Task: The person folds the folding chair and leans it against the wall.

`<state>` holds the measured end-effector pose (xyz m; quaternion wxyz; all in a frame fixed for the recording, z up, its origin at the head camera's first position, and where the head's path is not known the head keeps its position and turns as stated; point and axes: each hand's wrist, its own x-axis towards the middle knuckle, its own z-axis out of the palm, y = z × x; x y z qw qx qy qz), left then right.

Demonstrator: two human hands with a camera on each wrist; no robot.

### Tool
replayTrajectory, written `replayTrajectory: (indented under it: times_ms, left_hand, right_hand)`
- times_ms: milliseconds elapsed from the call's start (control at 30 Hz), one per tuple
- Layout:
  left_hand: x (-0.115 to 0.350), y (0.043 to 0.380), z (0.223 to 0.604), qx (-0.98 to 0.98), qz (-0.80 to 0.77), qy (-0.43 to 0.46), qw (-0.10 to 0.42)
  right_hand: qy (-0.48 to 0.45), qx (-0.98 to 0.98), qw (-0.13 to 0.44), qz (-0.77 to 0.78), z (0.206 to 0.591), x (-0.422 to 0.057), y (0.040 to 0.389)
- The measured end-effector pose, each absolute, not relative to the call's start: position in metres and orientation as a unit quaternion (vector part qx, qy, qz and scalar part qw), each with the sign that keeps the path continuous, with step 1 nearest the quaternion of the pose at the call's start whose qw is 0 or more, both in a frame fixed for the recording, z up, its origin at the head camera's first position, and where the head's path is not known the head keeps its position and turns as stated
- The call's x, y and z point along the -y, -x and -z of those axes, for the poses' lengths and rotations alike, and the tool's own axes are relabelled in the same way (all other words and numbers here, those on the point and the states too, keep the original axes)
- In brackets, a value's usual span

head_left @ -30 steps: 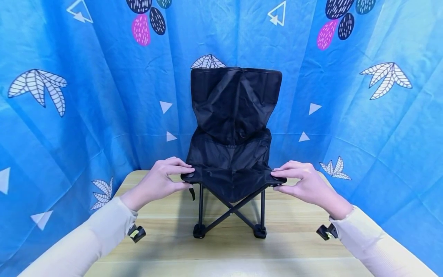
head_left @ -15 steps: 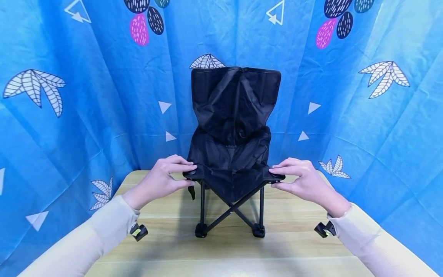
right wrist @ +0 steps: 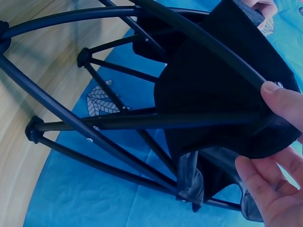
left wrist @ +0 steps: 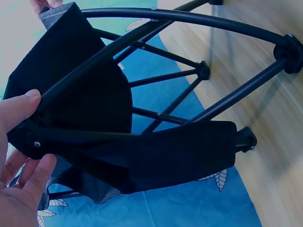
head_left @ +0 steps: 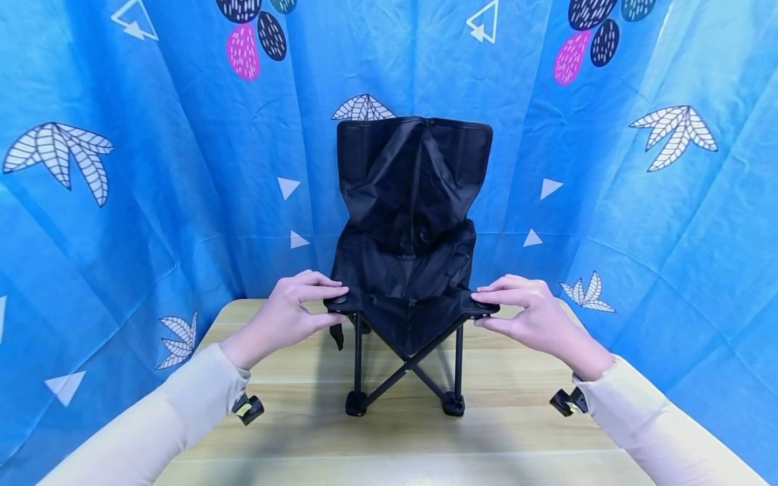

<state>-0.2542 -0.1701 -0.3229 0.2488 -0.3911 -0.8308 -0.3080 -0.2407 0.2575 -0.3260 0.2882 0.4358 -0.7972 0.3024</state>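
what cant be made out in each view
- Head view: chair, back legs mostly hidden by its seat.
- Head view: table, near side cut off by bottom edge.
- Left wrist: left hand, partly cut off by left edge.
- Right wrist: right hand, partly cut off by right edge.

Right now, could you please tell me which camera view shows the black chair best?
The head view: it shows the black chair from backrest to front feet. Each wrist view shows mainly close parts: seat fabric and crossing legs.
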Motion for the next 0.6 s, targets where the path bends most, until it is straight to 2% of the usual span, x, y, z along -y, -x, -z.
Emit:
replayTrajectory:
  times_ms: [600]
  left_hand:
    - [0.1631,0.2544,0.3220,0.826,0.325,0.386,0.252]
  right_hand:
    - [-0.442,0.784,0.310,-0.306,0.3239,-0.2513,0.2425]
